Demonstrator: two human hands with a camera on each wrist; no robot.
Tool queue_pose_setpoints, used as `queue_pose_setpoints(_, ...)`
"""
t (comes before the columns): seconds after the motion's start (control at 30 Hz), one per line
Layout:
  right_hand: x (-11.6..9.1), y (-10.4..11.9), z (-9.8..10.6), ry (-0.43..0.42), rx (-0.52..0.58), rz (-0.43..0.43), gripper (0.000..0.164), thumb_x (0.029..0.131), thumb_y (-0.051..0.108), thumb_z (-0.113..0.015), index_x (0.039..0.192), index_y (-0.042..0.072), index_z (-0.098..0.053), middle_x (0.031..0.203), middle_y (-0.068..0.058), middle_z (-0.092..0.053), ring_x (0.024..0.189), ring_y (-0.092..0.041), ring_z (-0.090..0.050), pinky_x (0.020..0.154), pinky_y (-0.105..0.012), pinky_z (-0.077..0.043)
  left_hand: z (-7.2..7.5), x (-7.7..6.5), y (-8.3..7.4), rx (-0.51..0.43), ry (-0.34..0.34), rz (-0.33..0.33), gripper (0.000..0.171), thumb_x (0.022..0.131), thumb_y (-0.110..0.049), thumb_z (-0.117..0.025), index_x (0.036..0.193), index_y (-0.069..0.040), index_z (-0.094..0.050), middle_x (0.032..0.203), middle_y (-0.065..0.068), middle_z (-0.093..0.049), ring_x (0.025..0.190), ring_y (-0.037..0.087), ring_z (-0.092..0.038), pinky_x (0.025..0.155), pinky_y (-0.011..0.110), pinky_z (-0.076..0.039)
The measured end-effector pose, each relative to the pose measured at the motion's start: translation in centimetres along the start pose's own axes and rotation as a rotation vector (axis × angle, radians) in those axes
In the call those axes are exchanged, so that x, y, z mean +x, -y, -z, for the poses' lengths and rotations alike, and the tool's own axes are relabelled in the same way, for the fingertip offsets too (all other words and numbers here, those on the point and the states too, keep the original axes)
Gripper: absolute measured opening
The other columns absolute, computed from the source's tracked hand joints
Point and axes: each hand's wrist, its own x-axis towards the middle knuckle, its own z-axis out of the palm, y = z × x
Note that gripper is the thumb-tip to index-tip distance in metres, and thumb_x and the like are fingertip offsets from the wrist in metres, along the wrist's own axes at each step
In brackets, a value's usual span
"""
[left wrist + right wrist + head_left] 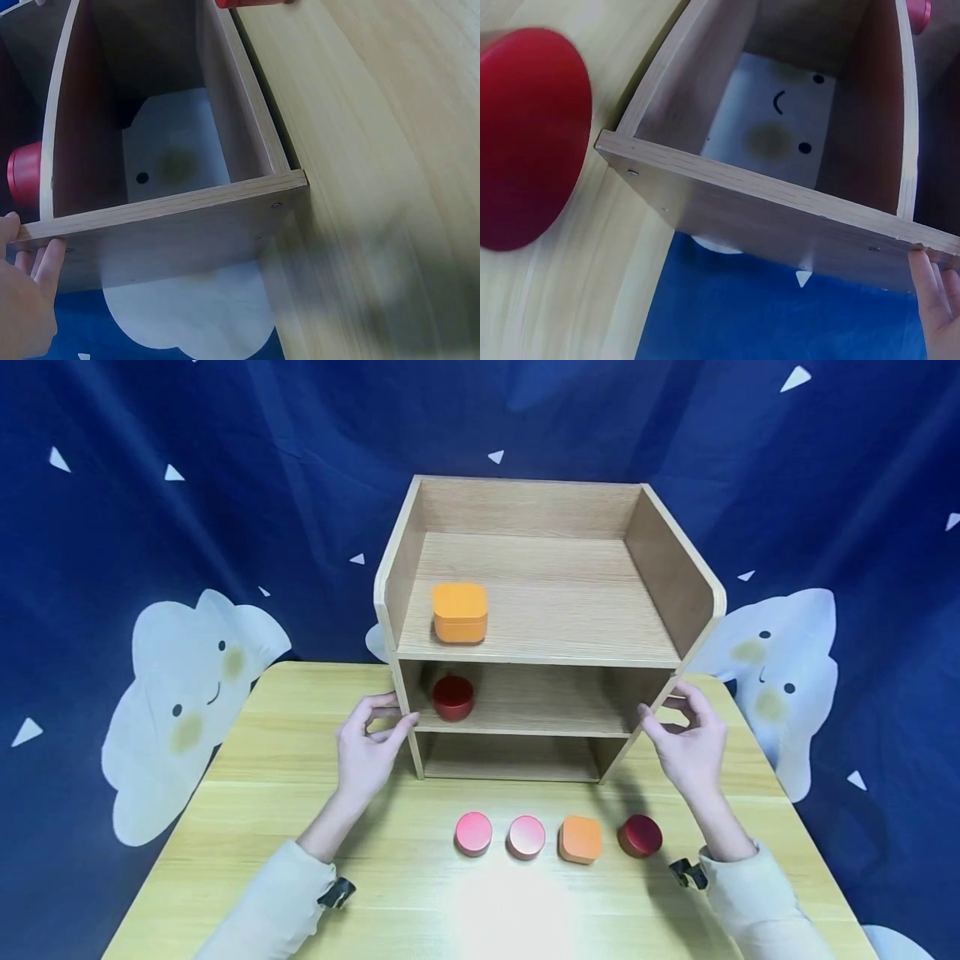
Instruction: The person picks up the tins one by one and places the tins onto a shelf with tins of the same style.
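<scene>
A light wooden shelf unit point(555, 597) with an open top and two compartments stands on the table. My left hand point(365, 750) holds its left side panel, thumb at the front edge and fingers against the outer face, as the left wrist view also shows. On the opposite panel, my right hand point(690, 745) grips the edge in the same manner, its fingers on the outside in the right wrist view. An orange square box point(460, 612) sits at the left of the top level. Below it, a red round tin point(453, 697) stands in the middle compartment.
In front of the unit, a row on the wooden table point(405, 902) holds a pink round tin point(473, 833), a second pink tin point(526, 837), an orange square box point(580, 839) and a dark red tin point(641, 836). A blue curtain point(300, 510) hangs behind.
</scene>
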Motion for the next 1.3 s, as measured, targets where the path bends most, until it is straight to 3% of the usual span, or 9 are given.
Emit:
queue_pose_setpoints(0.4,0.1,-0.5,0.6,-0.021,-0.011,-0.005,0.039,0.082,-0.015,-0.075,0.121,-0.011,-0.069,0.095,0.025,-0.068,0.084,0.012,-0.068,0.063,-0.003,-0.059,-0.9,-0.3,0.1,-0.006,0.012,-0.004,0.03,0.086,0.008,-0.081,0.113,0.01,-0.068,0.104,0.029,-0.075,0.09,-0.006,-0.07,0.073,0.018,-0.067)
queue_pose_setpoints(0.83,-0.5,-0.9,1.4,0.01,0.019,-0.036,0.04,0.082,-0.016,-0.077,0.121,-0.011,-0.069,0.102,0.026,-0.071,0.086,0.011,-0.069,0.068,-0.004,-0.059,-0.5,0.2,-0.1,0.007,0.044,0.034,0.035,0.086,0.004,-0.083,0.118,0.005,-0.07,0.109,0.024,-0.075,0.091,-0.005,-0.069,0.071,0.02,-0.068)
queue_pose_setpoints(1.03,-1.0,-1.5,2.7,0.116,-0.02,-0.003,0.039,0.083,-0.017,-0.075,0.121,-0.013,-0.068,0.101,0.027,-0.072,0.085,0.012,-0.07,0.069,-0.003,-0.058,-0.4,0.2,-0.1,0.005,0.056,0.048,0.034,0.086,0.004,-0.082,0.118,0.003,-0.07,0.109,0.022,-0.075,0.092,-0.003,-0.069,0.073,0.021,-0.069)
queue_pose_setpoints(1.3,-2.0,-3.1,5.5,0.386,-0.148,0.098,0.044,0.084,-0.014,-0.077,0.126,-0.004,-0.07,0.115,0.022,-0.074,0.099,0.009,-0.069,0.083,-0.002,-0.057,-0.2,0.1,-0.1,0.014,0.081,0.021,0.034,0.087,0.003,-0.081,0.119,0.004,-0.069,0.11,0.024,-0.074,0.093,-0.003,-0.068,0.073,0.017,-0.068)
